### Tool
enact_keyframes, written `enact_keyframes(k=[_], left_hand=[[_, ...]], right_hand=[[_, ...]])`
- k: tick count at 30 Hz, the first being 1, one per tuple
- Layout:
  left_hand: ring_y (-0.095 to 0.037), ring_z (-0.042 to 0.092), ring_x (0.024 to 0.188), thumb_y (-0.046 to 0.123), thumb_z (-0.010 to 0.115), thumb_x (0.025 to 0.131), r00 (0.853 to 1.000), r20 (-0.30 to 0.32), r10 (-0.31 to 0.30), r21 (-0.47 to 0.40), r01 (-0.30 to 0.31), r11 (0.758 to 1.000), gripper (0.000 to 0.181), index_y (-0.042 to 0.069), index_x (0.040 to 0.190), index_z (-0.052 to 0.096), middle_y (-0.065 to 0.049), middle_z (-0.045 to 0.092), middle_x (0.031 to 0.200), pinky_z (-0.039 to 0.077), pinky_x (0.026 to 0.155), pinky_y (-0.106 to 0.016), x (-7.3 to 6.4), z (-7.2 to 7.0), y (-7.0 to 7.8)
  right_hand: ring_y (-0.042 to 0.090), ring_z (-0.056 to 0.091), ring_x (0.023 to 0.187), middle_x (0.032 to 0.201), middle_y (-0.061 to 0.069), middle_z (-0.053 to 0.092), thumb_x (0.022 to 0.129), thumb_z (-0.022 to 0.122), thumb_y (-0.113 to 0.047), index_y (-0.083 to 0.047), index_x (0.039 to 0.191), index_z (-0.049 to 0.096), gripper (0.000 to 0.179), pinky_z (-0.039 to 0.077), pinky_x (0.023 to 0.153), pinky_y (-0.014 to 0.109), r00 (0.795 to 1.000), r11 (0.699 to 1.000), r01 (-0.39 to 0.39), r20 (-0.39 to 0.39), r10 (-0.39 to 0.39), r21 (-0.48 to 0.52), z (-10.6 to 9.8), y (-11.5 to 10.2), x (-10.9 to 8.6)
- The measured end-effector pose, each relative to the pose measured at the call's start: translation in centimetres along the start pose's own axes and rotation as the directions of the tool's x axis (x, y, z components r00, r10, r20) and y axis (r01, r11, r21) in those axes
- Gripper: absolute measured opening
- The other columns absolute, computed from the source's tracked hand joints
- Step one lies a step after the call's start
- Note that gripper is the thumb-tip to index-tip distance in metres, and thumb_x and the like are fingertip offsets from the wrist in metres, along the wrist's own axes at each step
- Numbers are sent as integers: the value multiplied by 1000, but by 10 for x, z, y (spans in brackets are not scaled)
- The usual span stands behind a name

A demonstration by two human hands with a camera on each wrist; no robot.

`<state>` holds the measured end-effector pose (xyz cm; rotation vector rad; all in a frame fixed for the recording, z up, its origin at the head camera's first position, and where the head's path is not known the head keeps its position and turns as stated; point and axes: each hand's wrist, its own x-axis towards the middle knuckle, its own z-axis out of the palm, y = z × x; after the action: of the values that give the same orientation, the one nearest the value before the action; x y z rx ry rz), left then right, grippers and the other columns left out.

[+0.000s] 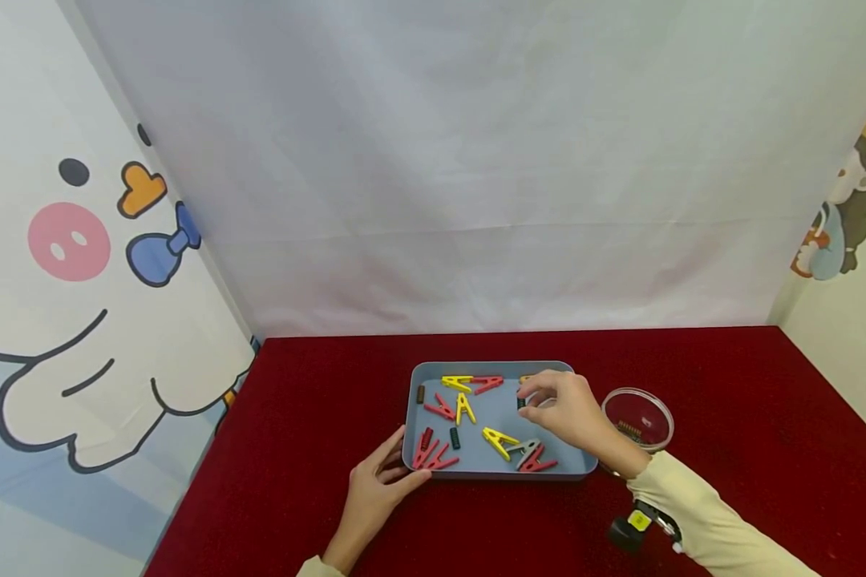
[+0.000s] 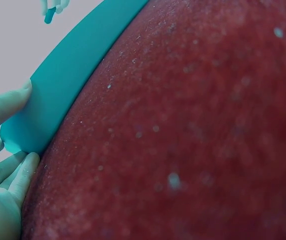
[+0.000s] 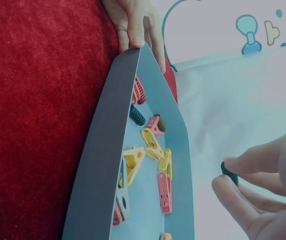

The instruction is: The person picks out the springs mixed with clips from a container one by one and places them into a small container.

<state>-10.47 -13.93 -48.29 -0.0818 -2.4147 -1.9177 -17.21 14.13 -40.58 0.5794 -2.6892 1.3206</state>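
My right hand (image 1: pixel 570 413) is raised over the right part of the blue-grey tray (image 1: pixel 491 476), pinching a small dark green spring (image 3: pixel 229 173) between thumb and fingertips. At the tray's near left corner, my left hand (image 1: pixel 375 485) holds the wall, thumb on the near rim and fingers round the side. Spring clips lie scattered inside: yellow (image 1: pixel 465 409), red (image 1: pixel 441 407) and grey (image 1: pixel 525 449). Among them are a second dark green spring (image 1: pixel 455 437), a red spring (image 1: pixel 426 437) and a brown spring (image 1: pixel 421 394). Part of a yellow clip is hidden behind my right hand.
Just right of the tray stands a clear round dish (image 1: pixel 668 410) with a few brass-coloured springs (image 1: pixel 629 431) in it, close to my right forearm. Red cloth (image 1: pixel 317 401) covers the table. A white curtain (image 1: pixel 476 200) hangs behind it, and printed panels flank both sides.
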Motion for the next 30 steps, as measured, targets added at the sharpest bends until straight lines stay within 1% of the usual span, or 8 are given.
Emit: enact_keyframes(k=[7,15,23,30], left_hand=[[-21,53,103,21,75,69,1000,-2,-7,11,8,1000,71,15,131,43,-9,51,122,48,76,-26,0,0,0],[-21,53,103,21,75,69,1000,-3,5,13,-5,1000,70,15,131,43,-9,53,120,48,76,-27,0,0,-1],[-22,53,103,21,75,69,1000,-5,2,12,-1,1000,69,15,131,43,-10,53,120,48,76,-27,0,0,-1],[-22,53,103,21,75,69,1000,-4,-7,9,7,1000,70,15,131,43,-9,52,120,48,76,-26,0,0,0]], right_hand=[[12,59,71,92,3,61,70,72,-6,-11,83,68,15,49,61,22,1000,1000,5,0,-5,7,-4,-3,-4],[9,58,70,92,2,61,70,73,-7,-11,84,68,15,50,65,25,1000,1000,23,-4,-23,-2,-8,-2,-9],[8,58,70,87,-1,61,70,73,-7,-14,83,68,15,50,63,24,1000,1000,18,-5,-19,-12,-12,-3,-12],[8,58,71,89,-2,61,71,73,-10,-15,84,67,15,49,63,22,1000,1000,3,3,-3,-13,-16,-4,-17]])
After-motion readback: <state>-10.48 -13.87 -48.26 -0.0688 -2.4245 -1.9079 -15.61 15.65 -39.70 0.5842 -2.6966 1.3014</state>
